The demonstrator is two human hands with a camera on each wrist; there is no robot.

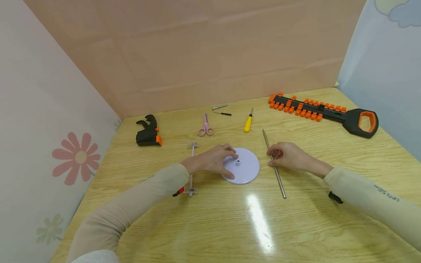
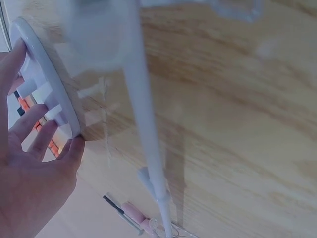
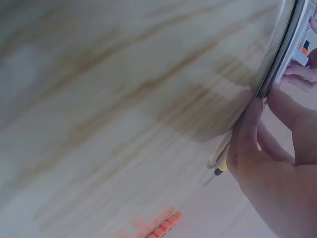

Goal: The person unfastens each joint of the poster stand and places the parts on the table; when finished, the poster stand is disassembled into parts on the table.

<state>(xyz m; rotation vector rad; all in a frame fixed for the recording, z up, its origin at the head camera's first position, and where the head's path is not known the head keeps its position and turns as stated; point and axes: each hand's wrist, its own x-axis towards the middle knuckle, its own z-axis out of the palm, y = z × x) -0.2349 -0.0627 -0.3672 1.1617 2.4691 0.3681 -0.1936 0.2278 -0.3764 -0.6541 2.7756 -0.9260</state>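
On the pale wooden worktop (image 1: 210, 226), near its middle: a round white plastic disc with a small hole at its centre (image 1: 245, 170), lying flat. Left hand (image 1: 213, 160) resting on the disc's left edge, fingers (image 2: 37, 134) spread and curled over the rim — seen close in the left wrist view, gripping the rim from the side. Just right of the disc, apart from it: a long thin silver metal rod (image 1: 274, 166), lying on the worktop and pointing away from the person. Right hand (image 1: 289, 156) over the rod's middle, fingers (image 3: 247, 139) curled round it, pinching it against the wood.

Left of the disc, partly under the left forearm: a slim clear plastic rod with fittings at both ends (image 1: 192, 168). Farther back, in a loose row — a black clamp with orange trim (image 1: 148, 132), small pink scissors (image 1: 205, 126), a short grey metal pin (image 1: 219, 107), a yellow-handled screwdriver (image 1: 248, 121). At the far right: a black-and-orange socket holder rail with a loop handle (image 1: 323, 112).
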